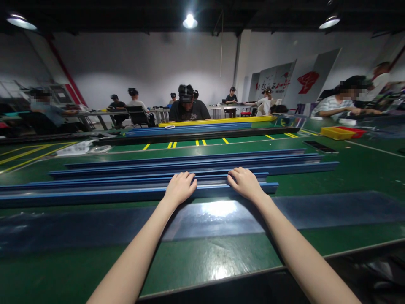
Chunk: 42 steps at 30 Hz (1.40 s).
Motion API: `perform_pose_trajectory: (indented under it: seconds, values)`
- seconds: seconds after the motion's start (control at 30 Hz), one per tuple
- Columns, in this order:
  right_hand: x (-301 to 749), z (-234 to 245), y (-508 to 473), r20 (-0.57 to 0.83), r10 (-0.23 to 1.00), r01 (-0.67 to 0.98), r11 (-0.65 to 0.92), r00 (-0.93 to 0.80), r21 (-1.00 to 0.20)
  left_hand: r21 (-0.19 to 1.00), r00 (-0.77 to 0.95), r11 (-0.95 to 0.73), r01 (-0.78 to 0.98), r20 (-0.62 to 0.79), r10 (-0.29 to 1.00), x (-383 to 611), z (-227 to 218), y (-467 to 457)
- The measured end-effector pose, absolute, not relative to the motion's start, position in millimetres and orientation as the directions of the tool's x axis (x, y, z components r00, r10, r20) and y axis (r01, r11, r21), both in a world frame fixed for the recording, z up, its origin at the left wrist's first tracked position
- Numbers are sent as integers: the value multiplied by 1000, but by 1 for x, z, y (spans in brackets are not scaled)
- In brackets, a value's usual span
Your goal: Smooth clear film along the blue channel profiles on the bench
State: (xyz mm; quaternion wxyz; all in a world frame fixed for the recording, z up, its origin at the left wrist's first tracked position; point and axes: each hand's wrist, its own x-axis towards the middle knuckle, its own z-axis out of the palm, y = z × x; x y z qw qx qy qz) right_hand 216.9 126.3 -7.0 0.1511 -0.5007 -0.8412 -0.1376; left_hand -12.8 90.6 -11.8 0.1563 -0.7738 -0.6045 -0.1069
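A long blue channel strip (126,194) lies across the green table, the nearest of several alike. My left hand (181,186) is on its right half, palm down, with the fingers curled over the channel and its thumb by the near wall. Farther right, close to the channel's end, my right hand (244,182) grips it the same way. Parts of the fingertips are hidden inside the channel. Behind it are more blue channel strips (303,168), lying roughly parallel. Between the channels and my forearms lies a clear plastic sheet (332,210).
Beyond the channels are a black strip (202,137), a yellow strip (218,121) and a phone (320,146). A yellow bin (337,133) and a red bin (356,131) stand at the right. A person (188,105) sits across the table; others work around the room.
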Motion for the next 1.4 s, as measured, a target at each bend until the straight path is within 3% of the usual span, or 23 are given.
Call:
perform_pose_trajectory:
  seconds: [0.83,1.2,1.4]
  values:
    - [221,-2,126,350,803,868,493,-482,64,-123,260,-230,965,384,886,-13,-14,91]
    - [222,-5,128,349,797,862,501,-493,74,-27,321,-396,918,636,701,-1,-12,81]
    - [221,-4,128,348,797,862,501,-494,77,-155,541,-542,826,485,687,39,-9,59]
